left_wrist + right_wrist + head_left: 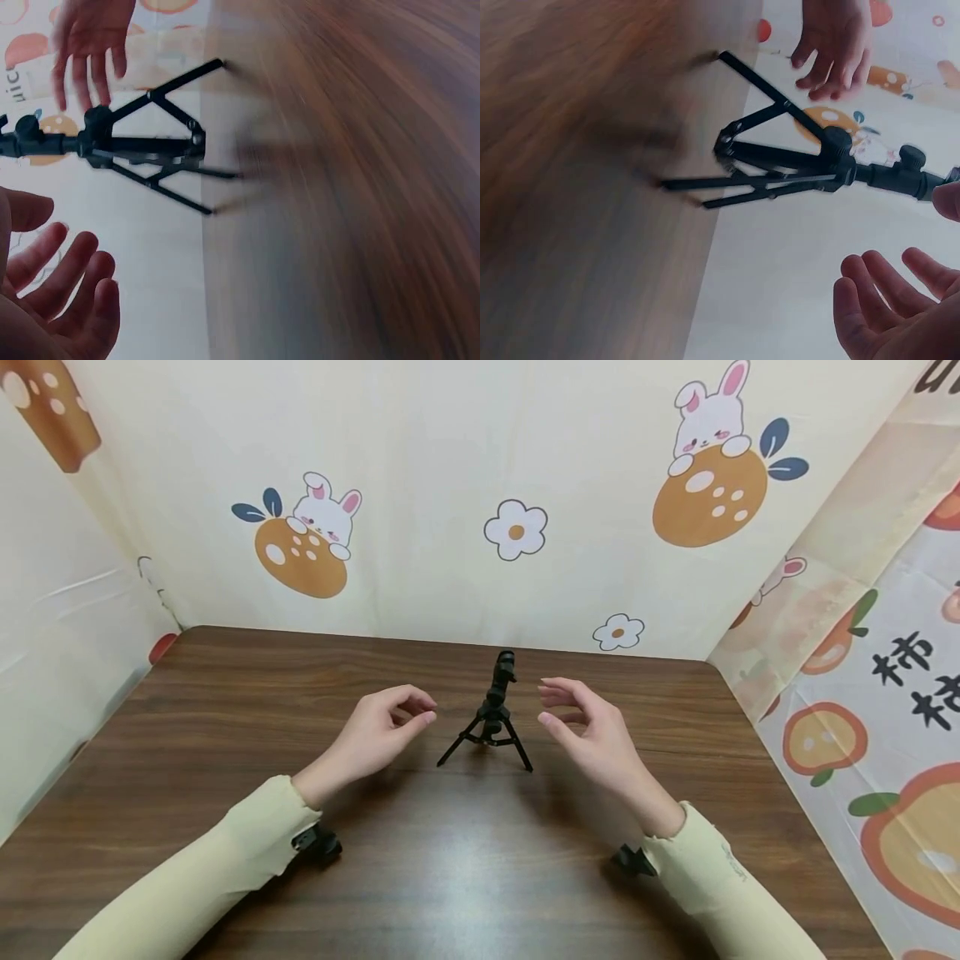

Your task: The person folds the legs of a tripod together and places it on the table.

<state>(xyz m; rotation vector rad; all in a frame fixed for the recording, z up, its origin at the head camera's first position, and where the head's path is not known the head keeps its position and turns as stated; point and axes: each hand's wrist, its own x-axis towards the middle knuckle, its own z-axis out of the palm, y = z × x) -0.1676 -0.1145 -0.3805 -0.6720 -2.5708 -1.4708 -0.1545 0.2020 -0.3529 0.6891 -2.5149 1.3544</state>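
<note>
While the tripod [496, 696] stands between the left hand [378, 732] and the right hand [596, 735], both loosely curved and holding nothing, it seems light, stiff and rather smooth, best pinched at the column [503, 675] above its legs [754, 81].

head: high, forward-down | wrist views: low, nearer, rolled sideways | all share: tripod [496, 695]

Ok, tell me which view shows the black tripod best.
The head view: the black tripod stands upright there, its top unclipped, though smaller. Left and right wrist views show its legs larger but sideways, with its top cut off by the frame edge.
</note>
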